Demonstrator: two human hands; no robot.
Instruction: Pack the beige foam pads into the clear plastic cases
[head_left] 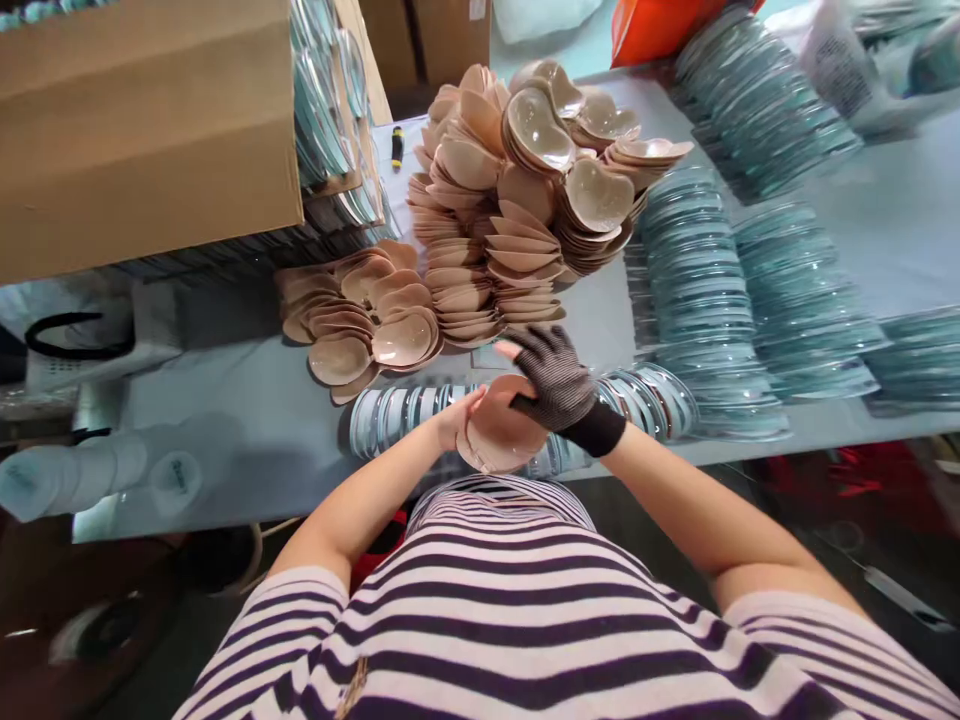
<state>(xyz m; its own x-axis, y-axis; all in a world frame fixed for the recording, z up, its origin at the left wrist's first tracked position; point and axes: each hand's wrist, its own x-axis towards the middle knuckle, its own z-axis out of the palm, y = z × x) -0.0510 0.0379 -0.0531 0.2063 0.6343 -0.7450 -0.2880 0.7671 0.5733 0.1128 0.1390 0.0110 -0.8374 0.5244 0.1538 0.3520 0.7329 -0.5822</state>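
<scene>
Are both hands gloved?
No: only the right hand wears a dark glove; the left hand is bare, and both hold beige pads.

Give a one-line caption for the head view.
Gloved right hand and bare left hand hold beige cups before beige stacks.

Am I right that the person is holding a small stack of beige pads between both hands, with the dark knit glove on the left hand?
Not quite: the dark knit glove is on the right hand; the left hand is bare. The head view shows both hands around the small stack of beige pads.
</scene>
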